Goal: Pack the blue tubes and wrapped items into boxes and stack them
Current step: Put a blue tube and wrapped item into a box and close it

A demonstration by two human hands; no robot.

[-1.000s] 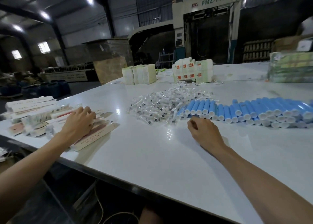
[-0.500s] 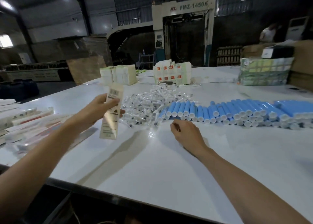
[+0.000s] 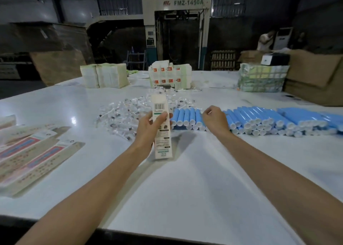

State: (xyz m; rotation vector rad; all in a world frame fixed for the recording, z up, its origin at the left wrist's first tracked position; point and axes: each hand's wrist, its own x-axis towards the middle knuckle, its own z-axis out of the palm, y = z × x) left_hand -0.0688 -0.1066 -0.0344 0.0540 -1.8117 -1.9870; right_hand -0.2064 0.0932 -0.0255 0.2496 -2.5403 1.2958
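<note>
Left hand (image 3: 148,131): wrapped round the middle of a slim white box (image 3: 163,142), thumb on the near side and fingers across the printed face.
Box: held upright above the tabletop (image 3: 185,198), barcode near its top end, bottom end below the wrist line; whether that end touches the surface cannot be told.
Right hand (image 3: 215,120): fingers curled, knuckles up, over the near ends of the blue tubes (image 3: 263,117); whether it grips one cannot be told.
Blue tubes: lying side by side in a long row, white caps toward the person, spreading away to both sides of the right hand, mostly to its outer side.
Wrapped items (image 3: 128,113): a loose heap of clear packets just beyond the left hand and partly behind the box.
Flat cartons (image 3: 37,152): unfolded, fanned out well to the outer side of the left hand.
Far beyond both hands: two blocks of stacked boxes (image 3: 104,75), (image 3: 169,76) and a wrapped bundle (image 3: 263,77).
</note>
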